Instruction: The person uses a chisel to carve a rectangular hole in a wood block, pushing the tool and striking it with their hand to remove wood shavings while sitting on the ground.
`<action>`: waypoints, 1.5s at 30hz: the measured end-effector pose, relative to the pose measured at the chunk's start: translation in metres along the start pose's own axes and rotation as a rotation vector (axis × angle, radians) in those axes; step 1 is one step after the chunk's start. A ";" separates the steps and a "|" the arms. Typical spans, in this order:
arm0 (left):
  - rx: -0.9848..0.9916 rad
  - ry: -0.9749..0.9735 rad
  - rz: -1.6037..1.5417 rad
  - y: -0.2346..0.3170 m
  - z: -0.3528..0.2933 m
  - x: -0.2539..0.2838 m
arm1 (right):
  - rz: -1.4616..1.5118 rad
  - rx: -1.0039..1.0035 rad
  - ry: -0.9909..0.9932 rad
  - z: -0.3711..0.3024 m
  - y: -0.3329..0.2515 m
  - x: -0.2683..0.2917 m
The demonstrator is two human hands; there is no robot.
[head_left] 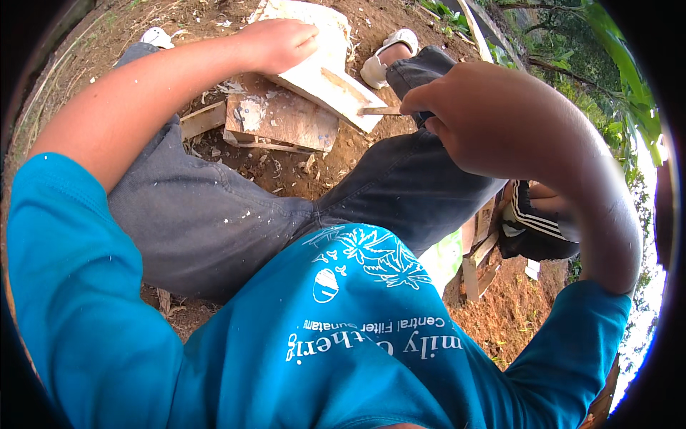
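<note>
A thick, pale piece of wood [329,82] slants across a low wooden block [282,118] on the ground between my legs. My left hand [282,46] is closed on the far part of this wood, its fingers curled and partly hidden from view. At the near right end of the wood, a narrow flat-bladed tool [379,111] lies against the edge. My right hand [443,111] is wrapped round the tool's handle, above my right knee. Most of that handle is hidden in the fist, so I cannot tell its exact kind.
Wood shavings [307,164] litter the brown soil. A short offcut [204,120] touches the block's left side. At the right, another person in black striped shorts [532,222] sits close by, next to some wooden pieces [480,268]. Green plants [614,57] grow at the far right.
</note>
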State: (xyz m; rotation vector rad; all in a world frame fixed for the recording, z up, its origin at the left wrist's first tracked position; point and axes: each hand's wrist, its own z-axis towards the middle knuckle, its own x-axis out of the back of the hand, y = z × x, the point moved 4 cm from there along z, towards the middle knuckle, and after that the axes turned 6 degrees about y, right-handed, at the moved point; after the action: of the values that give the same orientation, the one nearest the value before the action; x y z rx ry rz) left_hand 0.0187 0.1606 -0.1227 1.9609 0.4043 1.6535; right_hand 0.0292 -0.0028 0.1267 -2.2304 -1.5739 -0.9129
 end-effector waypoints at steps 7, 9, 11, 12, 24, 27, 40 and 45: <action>0.005 -0.017 -0.029 0.004 -0.002 0.003 | 0.222 -0.006 0.117 -0.024 0.011 -0.036; -0.007 0.000 -0.038 0.001 -0.001 0.001 | 0.300 -0.027 0.164 -0.030 0.011 -0.049; -0.009 0.010 -0.049 -0.005 -0.003 -0.001 | 0.371 -0.073 0.130 -0.032 0.011 -0.060; -0.004 0.008 -0.056 -0.005 -0.005 -0.001 | 0.393 -0.074 0.136 -0.033 0.010 -0.067; -0.078 0.230 -0.327 -0.018 -0.013 -0.011 | 0.617 -0.025 0.400 -0.030 0.010 -0.133; -0.041 0.230 -0.390 -0.026 -0.010 -0.015 | 0.646 -0.005 0.457 -0.029 0.013 -0.142; 0.015 0.075 -0.291 -0.039 -0.008 -0.016 | 0.913 -0.012 0.570 -0.005 0.011 -0.147; -0.004 0.136 -0.258 -0.038 -0.010 -0.019 | 0.638 -0.021 0.382 -0.027 0.036 -0.104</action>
State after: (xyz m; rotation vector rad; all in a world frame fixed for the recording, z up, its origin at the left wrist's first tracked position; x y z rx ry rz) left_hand 0.0089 0.1832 -0.1593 1.7163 0.6745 1.6209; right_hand 0.0307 -0.1093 0.0871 -2.1812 -0.6278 -1.0567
